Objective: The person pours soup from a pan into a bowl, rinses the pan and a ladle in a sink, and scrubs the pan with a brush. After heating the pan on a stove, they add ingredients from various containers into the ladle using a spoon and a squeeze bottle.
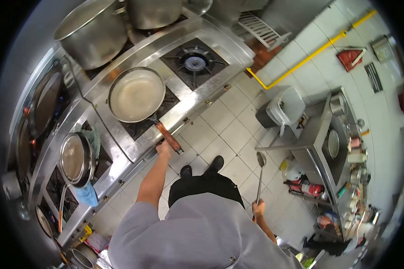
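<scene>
My left hand is at the stove's front panel, just under the pan's handle, with its fingers closed at a control knob that they mostly hide. Beside it, the wooden-handled frying pan rests on a front burner, its inside coated with a pale, shiny film. Down by my right side, my right hand is wrapped round the long handle of a metal ladle. The ladle's bowl points away from me, above the tiled floor.
Large steel pots stand along the back of the stove. A strainer lies over a pan at left, near a blue cloth. Flames show by the dark pans farther left. A bin and steel table are at right.
</scene>
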The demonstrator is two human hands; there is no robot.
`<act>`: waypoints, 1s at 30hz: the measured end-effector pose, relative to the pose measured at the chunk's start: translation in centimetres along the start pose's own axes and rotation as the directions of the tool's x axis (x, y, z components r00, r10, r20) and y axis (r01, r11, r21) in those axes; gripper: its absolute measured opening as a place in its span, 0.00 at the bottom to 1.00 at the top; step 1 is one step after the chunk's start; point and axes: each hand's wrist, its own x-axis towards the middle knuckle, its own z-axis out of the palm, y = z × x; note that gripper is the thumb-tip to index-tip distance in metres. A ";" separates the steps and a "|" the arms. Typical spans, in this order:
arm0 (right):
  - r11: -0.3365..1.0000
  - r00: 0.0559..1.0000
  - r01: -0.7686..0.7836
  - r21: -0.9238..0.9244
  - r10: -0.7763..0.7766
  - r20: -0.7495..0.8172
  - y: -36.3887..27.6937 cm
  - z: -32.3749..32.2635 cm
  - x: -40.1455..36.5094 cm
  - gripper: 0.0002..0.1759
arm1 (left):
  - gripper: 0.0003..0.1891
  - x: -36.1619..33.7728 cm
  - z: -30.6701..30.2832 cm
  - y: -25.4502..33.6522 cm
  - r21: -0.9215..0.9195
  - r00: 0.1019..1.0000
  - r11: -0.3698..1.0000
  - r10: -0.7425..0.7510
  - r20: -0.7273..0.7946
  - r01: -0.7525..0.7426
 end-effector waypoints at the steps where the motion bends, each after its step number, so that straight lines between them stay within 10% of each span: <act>1: 0.992 0.992 -0.129 0.017 0.129 0.002 1.7 -0.6 -1.6 0.05 | 0.33 0.6 -0.1 0.0 0.015 0.997 0.997 -0.071 -0.004 0.071; 9: 0.892 0.913 -0.359 0.275 0.396 -0.094 7.4 -2.6 -12.6 0.04 | 0.08 -1.1 0.0 1.6 0.039 0.990 0.995 -0.082 -0.116 0.087; 17: 0.674 0.826 -0.443 0.591 0.563 -0.023 11.2 0.6 -13.4 0.04 | 0.15 6.4 -1.0 0.8 0.335 0.987 0.929 -0.157 -0.023 0.155; 23: 0.850 0.830 -0.331 0.410 0.469 -0.301 14.3 1.9 -11.8 0.13 | 0.26 -9.0 2.1 5.4 0.347 1.000 0.938 0.005 -0.008 -0.002; 26: 0.827 0.800 -0.309 0.471 0.493 -0.342 13.2 0.6 -9.2 0.12 | 0.09 -9.2 3.1 2.1 0.584 0.993 0.803 0.089 0.077 -0.118; 29: 0.825 0.753 -0.206 0.526 0.477 -0.454 10.4 -2.6 -6.0 0.11 | 0.07 -8.6 3.4 -2.6 0.891 0.871 0.258 -0.231 0.433 -0.375; 30: 0.825 0.737 -0.164 0.540 0.466 -0.489 9.4 -4.3 -5.0 0.10 | 0.08 -11.4 3.9 -4.4 0.885 0.849 0.267 -0.277 0.450 -0.382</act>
